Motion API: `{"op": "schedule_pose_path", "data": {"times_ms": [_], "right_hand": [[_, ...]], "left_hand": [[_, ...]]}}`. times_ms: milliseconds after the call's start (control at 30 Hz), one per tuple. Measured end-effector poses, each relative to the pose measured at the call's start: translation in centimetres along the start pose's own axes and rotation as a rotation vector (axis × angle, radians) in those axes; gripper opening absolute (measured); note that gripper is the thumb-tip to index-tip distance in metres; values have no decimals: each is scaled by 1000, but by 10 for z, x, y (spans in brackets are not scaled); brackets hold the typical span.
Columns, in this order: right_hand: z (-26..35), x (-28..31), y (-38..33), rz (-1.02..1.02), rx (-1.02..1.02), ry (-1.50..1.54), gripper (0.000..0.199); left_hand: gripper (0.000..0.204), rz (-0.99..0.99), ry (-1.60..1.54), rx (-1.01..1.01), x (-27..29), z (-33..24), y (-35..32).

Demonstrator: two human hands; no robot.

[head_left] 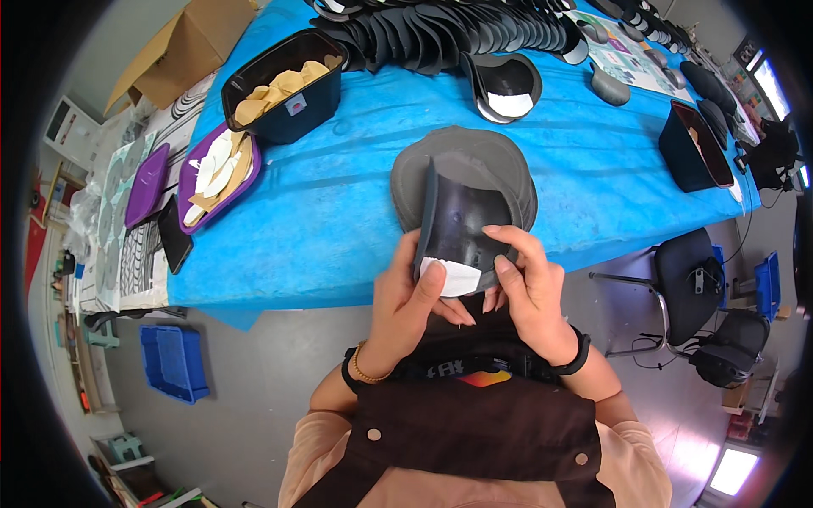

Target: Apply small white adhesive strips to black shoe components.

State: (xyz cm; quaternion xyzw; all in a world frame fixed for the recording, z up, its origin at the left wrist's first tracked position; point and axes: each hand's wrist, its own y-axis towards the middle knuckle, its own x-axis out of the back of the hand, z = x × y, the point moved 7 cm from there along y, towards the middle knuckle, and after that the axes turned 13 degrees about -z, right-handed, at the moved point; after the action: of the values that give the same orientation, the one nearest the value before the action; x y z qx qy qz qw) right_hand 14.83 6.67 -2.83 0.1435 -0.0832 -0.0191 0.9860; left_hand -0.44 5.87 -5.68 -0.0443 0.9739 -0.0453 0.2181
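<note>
Both hands hold a curved, dark insole-like piece [461,224] with a smooth black inner face, tilted above the table's near edge. A white patch [450,277] covers its near end. My left hand [411,296] grips the near left side, thumb on the patch and fingers underneath. My right hand [532,292] pinches the right edge between thumb and fingers. Just behind the piece, and partly hidden by it, lies a small stack of flat, rounded grey pieces [466,146] on the blue-covered table [339,195].
A long row of nested dark curved pieces [423,38] lines the back, with a few [508,85] set apart. At left stand a black bin [284,118] of tan pieces and a purple tray [195,203]. Another black bin [699,165] and a chair [686,284] are at right.
</note>
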Motion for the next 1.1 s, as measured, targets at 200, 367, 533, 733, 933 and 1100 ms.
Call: {"op": "schedule_pose_path", "data": {"times_ms": [200,367,533,733,933,1100], "right_hand": [[5,0,-1,-18,133,-89,30],[5,-9,-3,22,145,-61,37],[8,-13,-2,1,142,-2,37],[13,-13,0,1,132,-70,37],[12,-16,0,13,141,-101,37],[16,-14,-1,20,123,-60,31]], "left_hand": [[39,-125,476,-208,7,-17,-1],[40,-153,441,-193,10,-13,-3],[57,7,301,-233,10,-11,-6],[81,153,20,-131,18,-5,-2],[60,175,102,-187,19,-13,-3],[45,74,397,-208,13,-19,-6]]}}
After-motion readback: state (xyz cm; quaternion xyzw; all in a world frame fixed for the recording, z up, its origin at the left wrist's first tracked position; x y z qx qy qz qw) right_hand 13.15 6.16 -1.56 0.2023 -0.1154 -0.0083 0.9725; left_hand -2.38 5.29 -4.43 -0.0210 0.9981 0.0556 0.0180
